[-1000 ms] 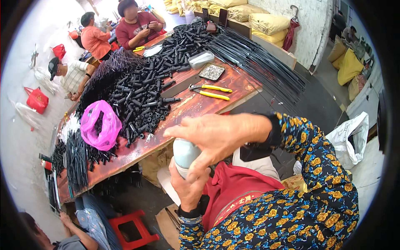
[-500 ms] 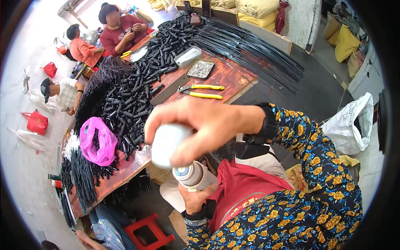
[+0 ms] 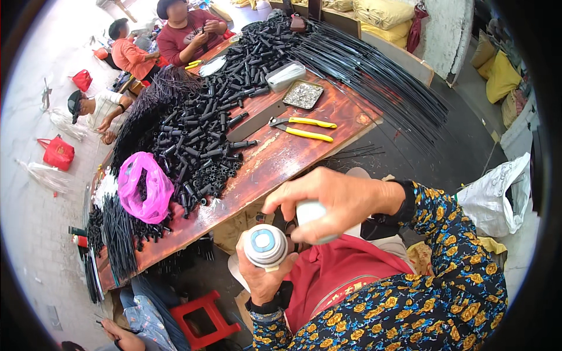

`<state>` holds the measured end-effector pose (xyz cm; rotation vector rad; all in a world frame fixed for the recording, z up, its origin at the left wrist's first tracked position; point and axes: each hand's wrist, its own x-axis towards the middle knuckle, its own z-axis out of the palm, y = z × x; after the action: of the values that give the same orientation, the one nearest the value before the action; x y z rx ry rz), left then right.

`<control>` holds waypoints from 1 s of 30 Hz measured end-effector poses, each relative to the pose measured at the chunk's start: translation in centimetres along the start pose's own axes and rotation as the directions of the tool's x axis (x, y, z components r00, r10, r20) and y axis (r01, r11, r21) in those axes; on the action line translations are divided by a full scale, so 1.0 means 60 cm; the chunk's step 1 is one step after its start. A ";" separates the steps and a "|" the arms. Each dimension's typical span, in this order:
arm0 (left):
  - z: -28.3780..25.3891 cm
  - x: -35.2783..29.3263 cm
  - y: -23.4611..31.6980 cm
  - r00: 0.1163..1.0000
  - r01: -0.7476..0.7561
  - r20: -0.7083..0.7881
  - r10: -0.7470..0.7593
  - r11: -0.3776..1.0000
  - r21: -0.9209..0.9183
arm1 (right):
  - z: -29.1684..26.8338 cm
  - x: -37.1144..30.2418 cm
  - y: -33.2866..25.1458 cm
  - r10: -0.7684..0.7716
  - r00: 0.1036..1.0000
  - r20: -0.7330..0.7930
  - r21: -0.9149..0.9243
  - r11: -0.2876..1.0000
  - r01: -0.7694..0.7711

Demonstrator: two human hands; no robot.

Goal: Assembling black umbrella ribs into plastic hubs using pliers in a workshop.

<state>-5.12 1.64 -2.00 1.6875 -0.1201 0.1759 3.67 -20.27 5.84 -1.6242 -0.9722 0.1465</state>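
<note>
My left hand is wrapped round a pale vacuum flask held upright in front of my body, near the table's edge. The flask's outer cap is off, and a blue and white round stopper shows on its top. To the right of it and slightly higher, my right hand grips a white flask cap from above, fingers curled round it. Cap and flask are apart. Beyond both hands, yellow-handled pliers lie on the wooden table.
A heap of short black tubes covers much of the table, with long black rods behind. Also there: a tray of small metal bits and a pink plastic bag. A red stool stands below left; several people sit around.
The cap in my right hand has moved right and down, away from above the flask, exposing the stopper. The flask has shifted slightly left. My view has moved, so the table appears lower and further right.
</note>
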 end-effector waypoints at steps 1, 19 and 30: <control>0.000 0.003 -0.011 0.996 -0.088 -0.017 0.089 0.994 0.067 | 0.002 -0.002 -0.009 0.073 0.993 0.088 -0.147 0.987 -0.060; 0.020 0.000 -0.040 0.940 -0.243 -0.085 0.330 0.822 0.515 | 0.045 0.019 0.008 0.263 0.955 0.136 -0.575 0.806 -0.140; -0.010 -0.003 -0.019 0.920 0.084 0.381 -0.089 0.996 0.030 | -0.003 0.024 -0.005 -0.023 0.808 0.589 -0.412 0.851 0.325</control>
<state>-5.12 2.36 -3.08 1.7202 -0.3360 -0.2238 4.58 -19.46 6.71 -1.9932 -1.7397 0.2757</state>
